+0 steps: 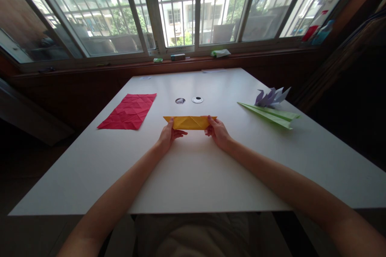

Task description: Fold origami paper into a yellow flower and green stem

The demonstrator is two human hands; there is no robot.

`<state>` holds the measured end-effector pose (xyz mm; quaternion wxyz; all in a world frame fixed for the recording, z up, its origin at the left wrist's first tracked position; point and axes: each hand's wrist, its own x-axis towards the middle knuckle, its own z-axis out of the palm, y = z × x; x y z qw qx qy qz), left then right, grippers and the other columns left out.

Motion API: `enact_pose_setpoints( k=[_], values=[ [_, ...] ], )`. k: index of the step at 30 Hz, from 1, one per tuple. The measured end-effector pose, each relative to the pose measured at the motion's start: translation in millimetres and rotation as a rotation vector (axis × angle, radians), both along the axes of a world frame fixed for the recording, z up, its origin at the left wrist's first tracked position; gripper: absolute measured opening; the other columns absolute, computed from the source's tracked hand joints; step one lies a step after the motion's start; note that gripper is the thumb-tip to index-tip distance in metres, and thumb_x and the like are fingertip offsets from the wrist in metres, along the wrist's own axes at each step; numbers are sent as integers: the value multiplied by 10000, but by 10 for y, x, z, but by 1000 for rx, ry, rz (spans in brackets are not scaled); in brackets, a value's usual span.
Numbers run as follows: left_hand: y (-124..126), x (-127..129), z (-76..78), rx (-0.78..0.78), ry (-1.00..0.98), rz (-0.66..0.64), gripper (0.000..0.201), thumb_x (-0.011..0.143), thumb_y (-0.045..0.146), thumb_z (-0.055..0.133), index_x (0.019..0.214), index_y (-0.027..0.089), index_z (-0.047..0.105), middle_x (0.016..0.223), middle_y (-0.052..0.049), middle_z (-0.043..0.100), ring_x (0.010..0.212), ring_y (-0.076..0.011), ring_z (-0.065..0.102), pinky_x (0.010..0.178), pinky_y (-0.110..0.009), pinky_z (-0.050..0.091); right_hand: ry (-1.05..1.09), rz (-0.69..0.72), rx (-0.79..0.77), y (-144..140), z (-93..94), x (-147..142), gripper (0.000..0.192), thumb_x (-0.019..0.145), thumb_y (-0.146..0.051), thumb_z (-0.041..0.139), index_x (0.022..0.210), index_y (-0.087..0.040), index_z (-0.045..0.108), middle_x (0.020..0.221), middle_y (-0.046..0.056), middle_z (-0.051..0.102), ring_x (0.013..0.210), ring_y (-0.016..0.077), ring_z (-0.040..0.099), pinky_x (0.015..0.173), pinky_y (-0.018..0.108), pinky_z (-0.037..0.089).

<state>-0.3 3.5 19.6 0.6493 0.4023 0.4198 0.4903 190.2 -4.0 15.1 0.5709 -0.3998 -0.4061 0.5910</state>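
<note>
Pinching the two ends of a folded yellow paper (189, 122), the left hand (168, 134) and the right hand (217, 131) press it flat on the white table (193, 168), each with fingers closed narrow on its own end. The yellow paper lies as a long, narrow strip with pointed ends and diagonal creases showing across it, so several folds look already made; its form is still flat and unfinished, and more folding seems left, judging by shape alone.

Just beyond the yellow paper sit two small round things (188, 100), too small to identify. Left of the yellow paper and well apart lies a creased red sheet (128, 111), opened flat. Right of it rest a green folded piece (269, 115) and, touching that, a purple spiky model (271, 97), both apparently finished. No containers show on the table.
</note>
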Motion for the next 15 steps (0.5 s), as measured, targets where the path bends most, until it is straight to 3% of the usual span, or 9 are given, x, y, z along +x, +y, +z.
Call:
enact_pose_setpoints(
  k=[4,9,15],
  values=[
    [5,-1,-7,72,5,-1,431,769,518,447,995,159,524,1031,-93,604,649,-145,630,551,-224,455,-61,-59,42,-18,12,-4,376,694,-521,569,828,-170,570,523,-24,548,403,81,510,403,197,404],
    [-10,0,13,118,-33,-12,495,748,549,454,1072,178,503,1117,-104,560,870,-189,604,663,-246,467,-135,-87,107,-48,61,-23,355,704,-492,569,874,-181,579,838,50,644,670,146,625,586,260,491],
    [-29,8,0,143,-74,-21,431,746,494,501,1047,186,507,1133,-88,548,936,-191,572,770,-297,451,-205,-81,223,-81,62,-44,270,726,-412,570,888,-198,598,818,29,633,706,139,605,609,271,480]
  ],
)
